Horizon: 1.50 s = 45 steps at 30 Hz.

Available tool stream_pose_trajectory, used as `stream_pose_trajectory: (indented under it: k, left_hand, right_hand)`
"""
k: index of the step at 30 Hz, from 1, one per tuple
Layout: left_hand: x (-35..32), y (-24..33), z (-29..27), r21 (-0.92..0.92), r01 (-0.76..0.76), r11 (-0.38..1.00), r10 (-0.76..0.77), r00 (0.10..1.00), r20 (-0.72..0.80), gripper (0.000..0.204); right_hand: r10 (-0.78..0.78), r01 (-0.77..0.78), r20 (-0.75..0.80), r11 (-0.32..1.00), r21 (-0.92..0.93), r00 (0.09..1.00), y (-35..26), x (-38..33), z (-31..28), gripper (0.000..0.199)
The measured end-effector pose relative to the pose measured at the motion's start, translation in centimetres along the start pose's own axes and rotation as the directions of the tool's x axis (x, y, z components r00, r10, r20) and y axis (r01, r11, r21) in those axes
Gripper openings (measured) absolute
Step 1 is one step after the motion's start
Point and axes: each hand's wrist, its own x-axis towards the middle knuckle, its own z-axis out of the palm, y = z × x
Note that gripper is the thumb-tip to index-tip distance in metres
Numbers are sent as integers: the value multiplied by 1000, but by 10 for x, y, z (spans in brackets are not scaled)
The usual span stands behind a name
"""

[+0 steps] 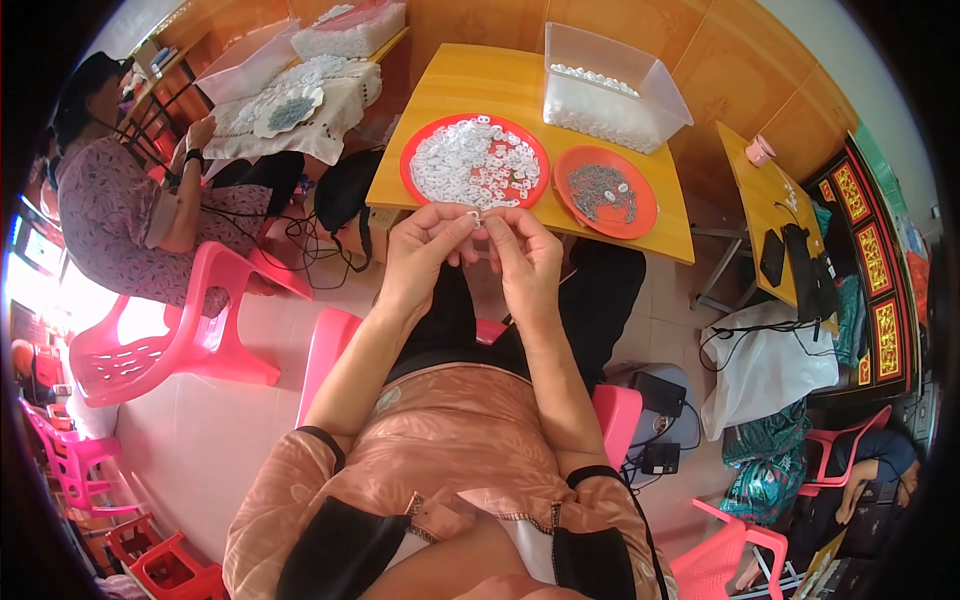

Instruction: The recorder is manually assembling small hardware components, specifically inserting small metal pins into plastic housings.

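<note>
Just off the near edge of the yellow table [470, 85], my left hand [425, 245] and my right hand [525, 255] meet, fingertips pinched around a small white plastic piece [476, 216]. Its details are too small to make out. Right beyond my fingers lies a red round tray [408, 165] heaped with small white plastic pieces [455, 165], many with holes in them. To the right of it an orange plate [640, 210] bears a pile of small grey metal parts [600, 190], with a white piece on top.
A clear plastic bin [610, 100] of white pieces stands at the table's back right. Leftward, another person [150, 200] sits at a cloth-covered table [335, 110]. A pink chair [190, 340] stands behind that person. On the right are a side table [770, 215] and a white bag [765, 370].
</note>
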Motion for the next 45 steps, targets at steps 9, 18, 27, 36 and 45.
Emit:
stream_pose_trajectory:
  k: [9, 18, 27, 36, 45]
  left_hand:
    - [0, -3, -1, 55, -45, 997, 45, 999, -4, 16]
    - [-3, -6, 3, 133, -124, 983, 127, 992, -12, 13]
    - [-3, -11, 7, 154, -196, 968, 202, 979, -25, 10]
    - [-2, -3, 4, 258, -128, 958, 125, 992, 28, 9]
    - [-1, -12, 5, 242, -105, 965, 107, 994, 4, 11]
  right_hand:
    - [-14, 15, 30, 999, -44, 999, 2, 1, -3, 13]
    - [-97, 94, -16, 989, -116, 995, 12, 1, -3, 10]
    - [-82, 80, -13, 992, -93, 997, 17, 3, -5, 10]
    - [-13, 15, 17, 997, -74, 1000, 10, 5, -13, 9]
    - [24, -13, 48, 975, -221, 999, 3, 7, -19, 10]
